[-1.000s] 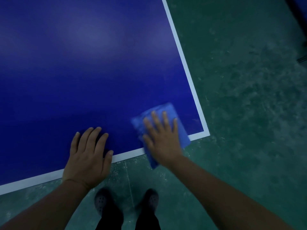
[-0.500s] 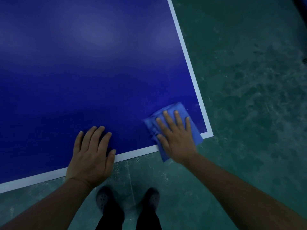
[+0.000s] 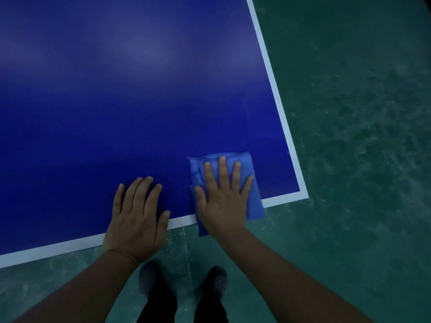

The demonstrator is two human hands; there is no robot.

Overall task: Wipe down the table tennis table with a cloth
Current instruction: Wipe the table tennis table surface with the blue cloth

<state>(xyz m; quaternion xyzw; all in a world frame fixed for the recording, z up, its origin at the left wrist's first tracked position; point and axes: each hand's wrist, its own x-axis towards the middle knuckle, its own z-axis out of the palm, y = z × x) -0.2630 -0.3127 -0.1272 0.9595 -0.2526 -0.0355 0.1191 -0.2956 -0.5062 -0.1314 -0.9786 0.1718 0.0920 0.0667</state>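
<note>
Blue table, white edge line, green floor

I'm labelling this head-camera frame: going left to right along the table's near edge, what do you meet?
Left hand flat on the table → right hand pressing the blue cloth → white corner line → green floor.

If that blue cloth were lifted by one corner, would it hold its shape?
Probably not. The blue cloth shows soft folds and rumpled edges under the right hand, so it likely droops and unfolds. It overhangs the table edge, suggesting it's light and slides easily.
</note>
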